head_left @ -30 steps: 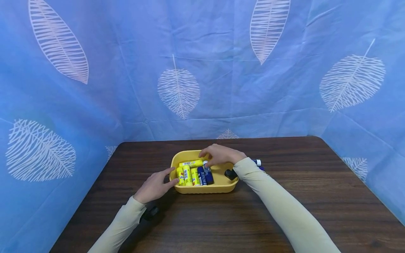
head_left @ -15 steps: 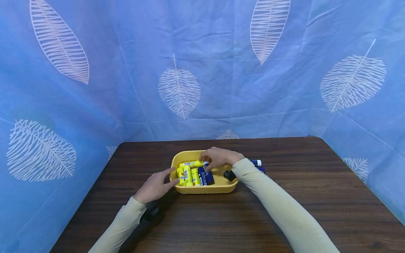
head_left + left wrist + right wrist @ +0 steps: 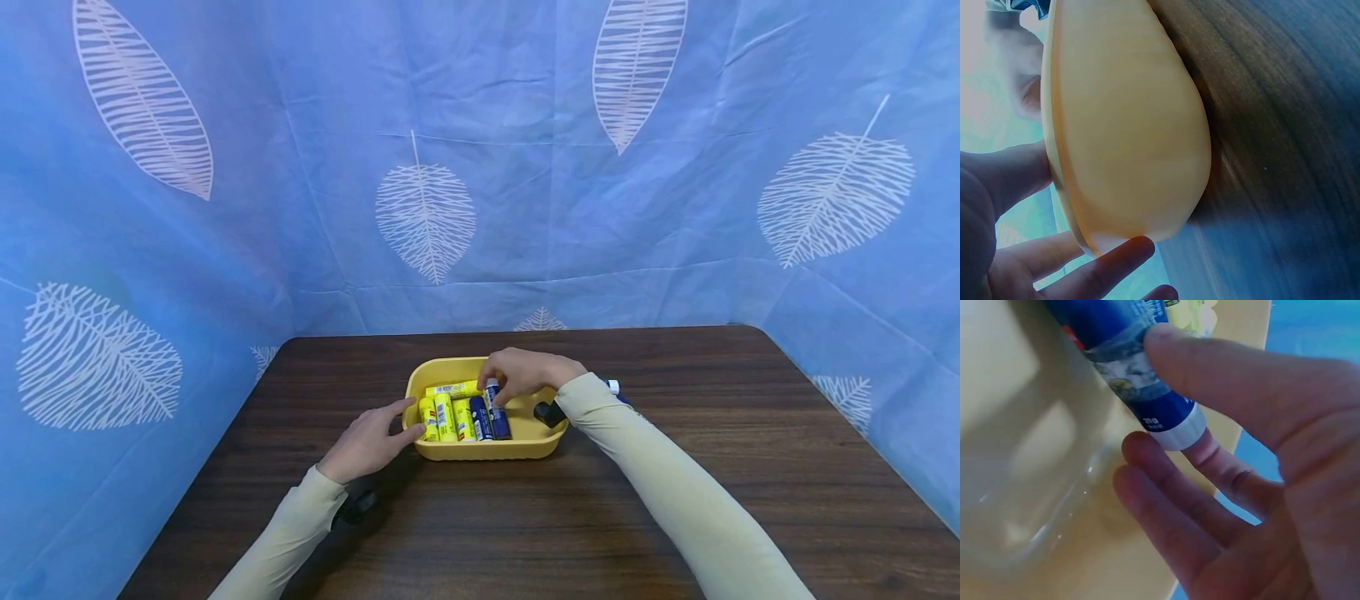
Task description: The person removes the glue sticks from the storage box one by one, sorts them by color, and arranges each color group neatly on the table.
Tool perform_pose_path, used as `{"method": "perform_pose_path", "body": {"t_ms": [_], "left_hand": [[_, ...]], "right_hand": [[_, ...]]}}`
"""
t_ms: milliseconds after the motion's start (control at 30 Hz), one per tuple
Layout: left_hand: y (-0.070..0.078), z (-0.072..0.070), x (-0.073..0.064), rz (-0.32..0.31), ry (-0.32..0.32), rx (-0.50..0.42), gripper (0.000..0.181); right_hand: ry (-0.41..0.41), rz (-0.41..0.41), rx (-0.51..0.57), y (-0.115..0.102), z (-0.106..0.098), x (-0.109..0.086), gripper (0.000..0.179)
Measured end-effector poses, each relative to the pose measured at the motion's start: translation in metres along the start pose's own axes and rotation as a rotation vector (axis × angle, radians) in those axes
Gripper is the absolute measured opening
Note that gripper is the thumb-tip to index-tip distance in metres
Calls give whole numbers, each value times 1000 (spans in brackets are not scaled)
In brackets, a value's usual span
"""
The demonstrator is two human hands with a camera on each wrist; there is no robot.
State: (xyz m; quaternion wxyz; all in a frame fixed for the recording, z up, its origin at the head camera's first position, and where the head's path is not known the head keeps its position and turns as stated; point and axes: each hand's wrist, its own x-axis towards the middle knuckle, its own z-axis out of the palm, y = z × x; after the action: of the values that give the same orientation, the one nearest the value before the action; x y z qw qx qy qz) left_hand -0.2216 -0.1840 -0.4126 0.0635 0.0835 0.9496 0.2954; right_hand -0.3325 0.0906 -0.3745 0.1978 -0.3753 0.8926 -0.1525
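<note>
My right hand (image 3: 521,372) pinches a dark blue glue stick (image 3: 498,423) by its white-ended upper part. In the right wrist view the thumb lies along the label of this blue glue stick (image 3: 1138,375), with fingertips near its white end. It lies inside a yellow plastic basket (image 3: 487,451), beside another blue glue stick (image 3: 481,418) and several yellow glue sticks (image 3: 445,417). My left hand (image 3: 365,442) rests on the basket's left end with thumb and fingers spread. The left wrist view shows its straight fingers touching the rim and outer wall of the basket (image 3: 1129,125).
More blue glue sticks, one with a white end (image 3: 613,387), lie on the dark wooden table (image 3: 480,525) right of the basket, partly hidden by the right sleeve. A blue leaf-patterned cloth (image 3: 510,208) hangs behind the table.
The pinched blue glue stick has shifted slightly right and straightened alongside the other blue one. My right hand moved slightly right with it. The left hand stays in place.
</note>
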Motion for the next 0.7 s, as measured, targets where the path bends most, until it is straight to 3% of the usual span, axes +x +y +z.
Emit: {"method": "perform_pose_path", "body": {"t_ms": [233,400,700], "left_hand": [[1,-1,-1,3,-1,-5,63],[1,-1,-1,11,-1,-9,62],[2,-1,-1,5,0,0,63]], "right_hand": [[-13,-70,-64,0,-2,-9,40],[42,-144,-94,3,1,-12,36],[156,-227,-39,9,-2,-28,28]]}}
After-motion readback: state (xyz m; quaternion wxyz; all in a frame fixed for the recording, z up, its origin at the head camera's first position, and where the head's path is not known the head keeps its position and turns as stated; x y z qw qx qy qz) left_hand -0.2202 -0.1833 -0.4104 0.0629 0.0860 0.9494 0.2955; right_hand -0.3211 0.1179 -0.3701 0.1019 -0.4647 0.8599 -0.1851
